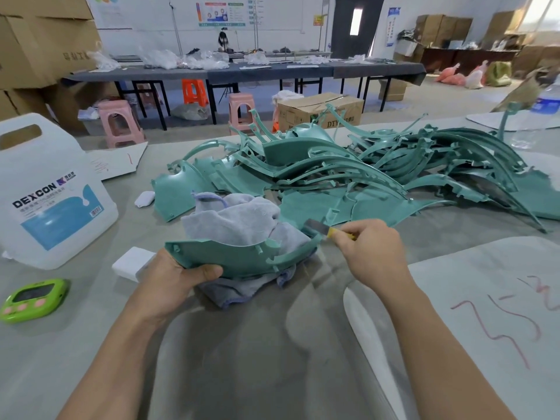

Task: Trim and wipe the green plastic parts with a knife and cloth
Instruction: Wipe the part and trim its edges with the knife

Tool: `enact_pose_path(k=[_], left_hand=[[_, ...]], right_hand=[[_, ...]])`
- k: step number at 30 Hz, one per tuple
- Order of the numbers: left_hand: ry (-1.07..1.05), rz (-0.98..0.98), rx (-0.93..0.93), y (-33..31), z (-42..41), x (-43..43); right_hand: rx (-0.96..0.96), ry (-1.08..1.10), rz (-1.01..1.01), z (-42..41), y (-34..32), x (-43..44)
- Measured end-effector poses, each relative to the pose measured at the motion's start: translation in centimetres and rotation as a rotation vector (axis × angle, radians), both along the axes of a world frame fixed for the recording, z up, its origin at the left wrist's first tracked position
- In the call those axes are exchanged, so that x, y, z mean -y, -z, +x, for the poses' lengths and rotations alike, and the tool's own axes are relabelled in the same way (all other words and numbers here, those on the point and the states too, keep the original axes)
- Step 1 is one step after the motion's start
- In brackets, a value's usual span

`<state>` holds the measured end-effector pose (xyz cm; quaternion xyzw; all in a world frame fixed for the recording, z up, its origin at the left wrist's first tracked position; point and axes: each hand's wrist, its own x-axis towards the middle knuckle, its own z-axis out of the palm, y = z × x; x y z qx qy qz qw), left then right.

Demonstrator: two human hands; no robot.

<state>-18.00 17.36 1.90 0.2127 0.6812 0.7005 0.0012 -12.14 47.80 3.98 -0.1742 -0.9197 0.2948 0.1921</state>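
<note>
My left hand (178, 275) grips the near edge of a curved green plastic part (230, 256), thumb on top, holding it over a crumpled grey cloth (239, 221) on the table. My right hand (368, 251) pinches a yellow-handled knife (321, 229), whose metal blade touches the right tip of the held part. A big pile of green plastic parts (348, 174) lies behind, spreading to the right.
A white DEXCON jug (48, 192) stands at the left, a green timer (33, 300) in front of it, a small white box (131, 263) by my left hand. A water bottle (539, 116) stands far right. Grey sheets with red marks (485, 313) cover the table.
</note>
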Motion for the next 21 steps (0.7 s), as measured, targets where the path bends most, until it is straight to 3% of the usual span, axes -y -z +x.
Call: enact_pose_path(k=[2, 6, 11, 13, 16, 21], left_hand=[[-0.009, -0.008, 0.006, 0.1, 0.0, 0.1], [-0.013, -0.025, 0.011, 0.0, 0.1, 0.1], [-0.033, -0.039, 0.0, 0.0, 0.1, 0.0], [-0.028, -0.057, -0.002, -0.1, 0.2, -0.1], [-0.033, -0.056, -0.015, -0.3, 0.4, -0.2], [-0.036, -0.051, -0.027, -0.5, 0.6, -0.2]], right_hand=[[0.035, -0.026, -0.005, 0.1, 0.3, 0.4], [-0.003, 0.215, 0.056, -0.2, 0.1, -0.7], [-0.002, 0.05, -0.022, -0.2, 0.5, -0.1], [0.009, 0.142, 0.056, -0.2, 0.5, -0.5], [-0.132, 0.235, 0.109, 0.0, 0.5, -1.1], [-0.336, 0.182, -0.074, -0.1, 0.8, -0.9]])
